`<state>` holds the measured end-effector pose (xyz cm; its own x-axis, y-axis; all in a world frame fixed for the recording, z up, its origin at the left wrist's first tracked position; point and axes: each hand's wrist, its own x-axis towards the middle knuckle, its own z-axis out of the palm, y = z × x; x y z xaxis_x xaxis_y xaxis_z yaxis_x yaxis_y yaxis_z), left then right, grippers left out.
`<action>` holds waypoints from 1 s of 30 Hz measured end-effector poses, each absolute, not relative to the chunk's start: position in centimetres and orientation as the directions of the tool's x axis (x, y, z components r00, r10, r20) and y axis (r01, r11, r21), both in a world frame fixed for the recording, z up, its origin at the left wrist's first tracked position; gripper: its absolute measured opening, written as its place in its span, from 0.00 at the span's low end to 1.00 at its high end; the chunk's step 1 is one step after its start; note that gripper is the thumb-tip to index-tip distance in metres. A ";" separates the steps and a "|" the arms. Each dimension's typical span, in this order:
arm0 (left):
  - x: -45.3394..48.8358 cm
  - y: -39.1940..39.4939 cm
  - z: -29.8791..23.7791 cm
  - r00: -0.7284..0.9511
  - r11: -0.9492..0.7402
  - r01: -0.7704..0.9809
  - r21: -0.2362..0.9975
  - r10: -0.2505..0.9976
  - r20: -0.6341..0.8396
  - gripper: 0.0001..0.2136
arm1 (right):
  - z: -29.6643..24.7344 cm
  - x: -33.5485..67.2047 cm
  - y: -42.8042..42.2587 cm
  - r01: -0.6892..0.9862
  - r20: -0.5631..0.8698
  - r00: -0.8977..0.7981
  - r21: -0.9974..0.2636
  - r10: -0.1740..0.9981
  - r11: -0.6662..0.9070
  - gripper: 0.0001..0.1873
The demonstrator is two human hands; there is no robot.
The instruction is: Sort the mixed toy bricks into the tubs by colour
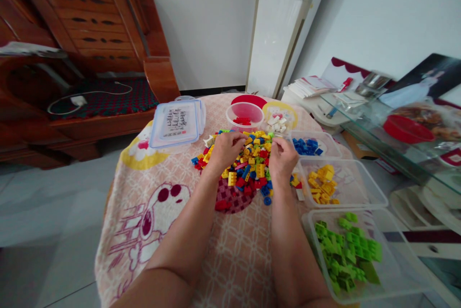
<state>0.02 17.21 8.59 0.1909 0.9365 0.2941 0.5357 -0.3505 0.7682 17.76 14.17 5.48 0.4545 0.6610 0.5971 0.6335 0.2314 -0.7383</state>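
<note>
A mixed heap of toy building bricks (256, 159) in red, yellow, blue, green and white lies on the table. My left hand (226, 150) is over its left side, thumb and fingers drawn together; anything between the tips is too small to make out. At the heap's right edge, my right hand (283, 158) has its fingers curled together, and what they hold is hidden. Behind the heap stands a round clear tub (248, 104) with red bricks (242, 121) inside. White bricks (276, 124) form a small pile to its right.
On the right, clear boxes hold blue bricks (306, 147), yellow bricks (323, 185) and green bricks (347, 250). Lidded plastic containers (176, 124) sit back left on the patterned tablecloth (237, 260). A wooden bench (97, 34) and a glass shelf (392, 130) flank the table.
</note>
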 end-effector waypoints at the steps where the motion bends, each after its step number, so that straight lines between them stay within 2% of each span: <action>1: -0.5 17.4 8.5 0.158 -0.333 0.533 0.778 0.942 0.296 0.14 | 5.5 17.2 14.1 0.654 0.605 0.396 -0.714 0.691 0.250 0.12; 5: -2.6 18.2 8.2 0.058 -0.284 0.548 0.786 0.951 0.303 0.13 | 5.6 15.0 13.8 0.744 0.603 0.168 -0.597 0.780 0.300 0.12; 9: -3.3 18.4 8.1 0.034 -0.272 0.548 0.791 0.952 0.304 0.13 | 5.4 13.4 13.5 0.846 0.533 0.033 -0.465 0.846 0.260 0.16; 12: -3.1 18.3 8.2 0.043 -0.275 0.550 0.788 0.952 0.301 0.13 | 5.0 12.9 13.4 0.878 0.508 0.029 -0.425 0.861 0.221 0.18; 19: -2.9 18.3 8.1 0.055 -0.258 0.530 0.808 0.961 0.270 0.13 | 4.5 13.0 13.5 0.877 0.439 0.074 -0.456 0.895 0.151 0.18; 30: -2.6 18.4 7.7 0.066 -0.262 0.510 0.820 0.962 0.266 0.14 | 4.5 13.2 13.6 0.880 0.428 0.052 -0.446 0.902 0.161 0.18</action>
